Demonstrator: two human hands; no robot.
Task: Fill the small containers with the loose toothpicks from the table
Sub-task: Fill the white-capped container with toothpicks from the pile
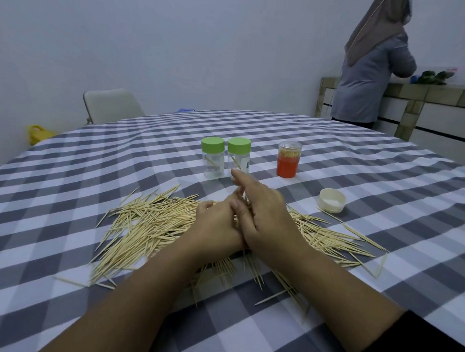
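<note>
Checked tablecloth [361,166] — both hands [239,224] gathering toothpicks [148,225].

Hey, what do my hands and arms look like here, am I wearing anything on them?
Both forearms are bare. The left hand and right hand show no gloves, rings or watch. A black sleeve is pushed up the right arm; no left sleeve is in view.

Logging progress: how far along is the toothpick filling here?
Done: the orange-bottomed clear container looks full and closed. In hand: the left hand and right hand are gathering toothpicks over the loose wooden pile. Left: both green-lidded clear jars look nearly empty, lids on; most toothpicks remain on the table.
</note>
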